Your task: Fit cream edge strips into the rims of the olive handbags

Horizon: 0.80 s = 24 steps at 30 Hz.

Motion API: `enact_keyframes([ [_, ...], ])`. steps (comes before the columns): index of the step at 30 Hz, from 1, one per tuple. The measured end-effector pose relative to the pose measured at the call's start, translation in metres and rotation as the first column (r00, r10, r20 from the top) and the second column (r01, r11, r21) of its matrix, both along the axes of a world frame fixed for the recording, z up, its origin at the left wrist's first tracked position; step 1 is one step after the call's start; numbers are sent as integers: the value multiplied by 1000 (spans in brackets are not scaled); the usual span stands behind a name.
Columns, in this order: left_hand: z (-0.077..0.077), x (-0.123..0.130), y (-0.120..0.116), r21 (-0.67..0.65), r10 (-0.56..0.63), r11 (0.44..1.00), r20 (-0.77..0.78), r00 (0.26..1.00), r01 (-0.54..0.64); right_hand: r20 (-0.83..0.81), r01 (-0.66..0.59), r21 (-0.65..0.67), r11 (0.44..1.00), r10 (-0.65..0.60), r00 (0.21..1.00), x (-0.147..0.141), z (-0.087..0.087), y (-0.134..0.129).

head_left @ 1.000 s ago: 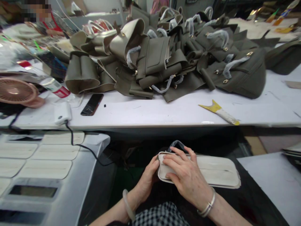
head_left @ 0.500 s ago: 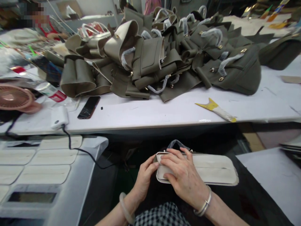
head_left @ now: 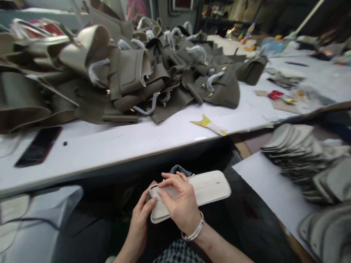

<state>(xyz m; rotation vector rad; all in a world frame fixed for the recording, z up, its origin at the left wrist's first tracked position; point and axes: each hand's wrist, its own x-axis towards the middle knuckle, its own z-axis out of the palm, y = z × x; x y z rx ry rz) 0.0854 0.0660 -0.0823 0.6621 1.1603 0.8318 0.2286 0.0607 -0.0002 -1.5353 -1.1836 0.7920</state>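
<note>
A handbag lies over my lap with its pale, rounded oblong base panel (head_left: 211, 188) facing up. A clear-wrapped handle (head_left: 181, 170) shows at the far side. My left hand (head_left: 140, 217) is wrapped round the panel's left end, thumb on top and fingers behind the edge. My right hand (head_left: 181, 201) lies over the left part, its thumb and forefinger pinched at the panel's rim near the far left corner. A dark narrow gap shows at that rim. The dark body of the bag beneath is mostly hidden.
A heap of olive bags (head_left: 131, 69) covers the white table (head_left: 164, 138). A phone (head_left: 40, 146) and a yellow-ended tool (head_left: 208, 125) lie near its front edge. Stacked pale panels (head_left: 290, 157) stand at right; other pale panels (head_left: 13, 208) lie at left.
My view has swung right, bringing the stacked panels into sight. The panel is now tilted, right end higher. My right hand's fingers have gone from lying spread to pinching at the rim.
</note>
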Motion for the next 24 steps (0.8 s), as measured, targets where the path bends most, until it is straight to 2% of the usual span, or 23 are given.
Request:
enact_keyframes([
  [4,1,-5,11,-27,-145,989,-70,987,143,-103,191,213,958,-172,980,21,0,-8],
  [7,5,-17,24,101,-260,953,-209,943,285,-97,372,261,891,-359,928,60,0,-24],
  [8,7,-22,29,174,-278,925,-293,915,337,-126,451,247,858,-433,893,75,-1,-31],
  [10,9,-30,41,298,-294,834,-471,831,464,-263,591,144,794,-545,796,105,-6,-45],
  [12,13,-33,52,354,-292,736,-604,742,577,-455,648,-17,761,-583,673,129,-13,-58],
  [14,19,-32,62,394,-269,636,-693,669,664,-567,658,-133,741,-602,563,146,-22,-67],
  [15,23,-29,65,423,-237,565,-740,630,709,-587,665,-166,728,-615,527,151,-28,-71],
  [16,29,-24,68,450,-189,472,-789,585,758,-590,674,-190,714,-632,503,155,-34,-74],
  [18,46,-8,70,472,-68,231,-864,498,851,-586,695,-223,684,-664,465,159,-49,-78],
  [20,65,17,69,433,-14,-18,-901,433,901,-582,706,-253,662,-687,435,161,-66,-79],
  [22,83,47,66,382,-69,-221,-924,376,898,-574,696,-290,657,-701,423,161,-84,-77],
  [24,96,78,61,347,-155,-356,-938,311,868,-567,643,-328,692,-689,453,159,-101,-72],
])
